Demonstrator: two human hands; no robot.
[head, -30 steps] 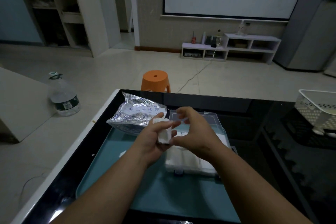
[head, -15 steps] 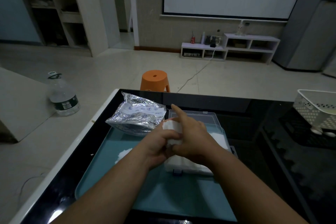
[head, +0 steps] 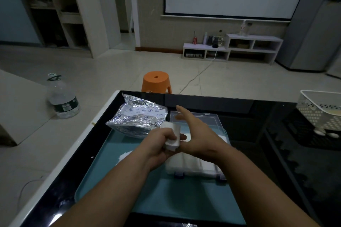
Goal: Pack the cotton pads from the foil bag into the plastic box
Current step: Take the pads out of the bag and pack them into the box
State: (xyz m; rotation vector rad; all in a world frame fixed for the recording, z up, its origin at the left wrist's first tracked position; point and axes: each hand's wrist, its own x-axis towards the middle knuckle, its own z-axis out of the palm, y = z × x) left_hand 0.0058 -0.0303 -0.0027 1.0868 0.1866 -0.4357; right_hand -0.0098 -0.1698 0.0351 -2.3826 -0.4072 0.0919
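One view, head cam. Left hand point(head: 156, 146) grips a stack of pads point(head: 172, 135), fingers curled round it, and the stack pokes out above the knuckles. Right hand point(head: 198, 134) is just right of the stack, fingers straight and spread, holding nothing. Both are over the box point(head: 195, 170), which has pads inside. Bag point(head: 137, 120) lies far-left on the tray point(head: 127, 191).

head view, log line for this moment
left hand: grips pads | right hand: open, over box | box: lid open, part filled | bag: left of box
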